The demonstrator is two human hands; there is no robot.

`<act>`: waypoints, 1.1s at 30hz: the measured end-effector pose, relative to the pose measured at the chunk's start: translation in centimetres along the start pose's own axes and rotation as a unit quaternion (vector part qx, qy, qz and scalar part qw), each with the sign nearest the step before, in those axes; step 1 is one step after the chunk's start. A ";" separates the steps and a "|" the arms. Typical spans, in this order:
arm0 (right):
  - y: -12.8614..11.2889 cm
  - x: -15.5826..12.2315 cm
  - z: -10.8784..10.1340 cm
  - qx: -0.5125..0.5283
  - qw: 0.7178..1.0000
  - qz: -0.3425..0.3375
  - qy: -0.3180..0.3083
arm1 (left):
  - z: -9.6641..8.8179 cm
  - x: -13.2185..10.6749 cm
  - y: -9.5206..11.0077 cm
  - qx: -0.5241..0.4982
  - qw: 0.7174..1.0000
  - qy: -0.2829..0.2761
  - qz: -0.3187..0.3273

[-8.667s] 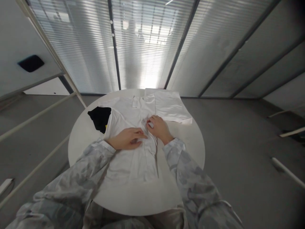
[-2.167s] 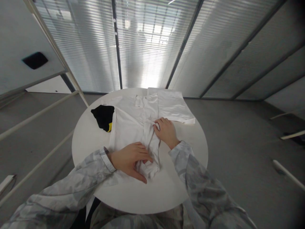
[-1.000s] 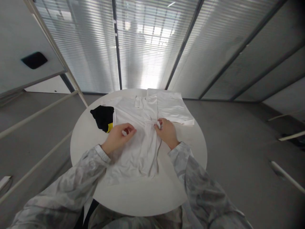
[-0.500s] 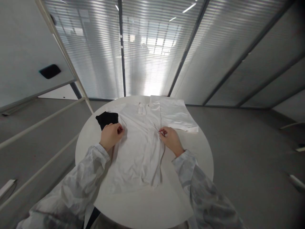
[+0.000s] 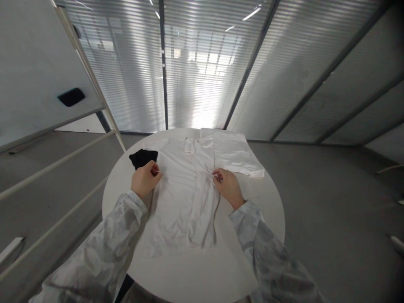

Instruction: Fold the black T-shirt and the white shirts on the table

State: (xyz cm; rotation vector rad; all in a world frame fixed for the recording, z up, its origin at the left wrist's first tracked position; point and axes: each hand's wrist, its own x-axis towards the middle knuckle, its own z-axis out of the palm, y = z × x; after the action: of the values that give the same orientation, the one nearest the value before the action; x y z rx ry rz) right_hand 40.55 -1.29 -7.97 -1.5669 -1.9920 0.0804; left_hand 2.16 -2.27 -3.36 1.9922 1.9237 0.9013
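Note:
A white shirt [image 5: 179,198] lies spread on a round white table [image 5: 189,277], its collar toward the far edge and its hem toward me. My left hand [image 5: 146,179] pinches the shirt's left side edge. On the opposite side, my right hand [image 5: 227,185] is closed on the right side edge, with creases running from its fingertips. Just beyond my left hand is a folded black cloth [image 5: 143,157], partly hidden by it. Another piece of white fabric [image 5: 236,153] lies flat at the far right; whether it belongs to the same shirt I cannot tell.
White metal rails [image 5: 57,162] run along the left beside a pale panel [image 5: 38,75] with a dark slot. A ribbed glass partition [image 5: 202,84] stands behind the table. Grey floor [image 5: 325,202] extends to the right.
Both hands keep their pinch on the shirt. The fabric between them looks pulled flatter, and my left hand sits slightly further left on the shirt. The view has shifted a little.

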 end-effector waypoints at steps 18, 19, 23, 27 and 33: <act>-1.3 -0.1 -0.6 -0.032 0.998 -0.044 0.006 | -2.0 8.8 -3.5 -0.034 0.992 0.105 -0.062; -1.3 -0.1 -0.6 -0.032 0.998 -0.046 0.005 | -2.3 10.6 -4.5 -0.010 0.991 0.095 -0.094; -1.1 -0.1 -0.5 -0.036 0.998 -0.053 0.011 | -2.4 15.9 -8.2 0.048 0.981 -0.025 -0.185; -1.1 -0.1 -0.6 -0.030 0.998 -0.053 0.006 | -1.9 17.9 -9.5 0.030 0.968 -0.063 -0.242; -1.1 0.0 -0.7 -0.023 0.998 -0.051 0.004 | -1.9 18.6 -8.3 -0.062 0.950 -0.021 -0.306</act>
State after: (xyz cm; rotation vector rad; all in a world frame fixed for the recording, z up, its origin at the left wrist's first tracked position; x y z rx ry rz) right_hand 39.88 -1.86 -6.99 -1.4895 -2.0773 -0.0118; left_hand -6.62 16.07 -1.54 1.2024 2.1941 0.7678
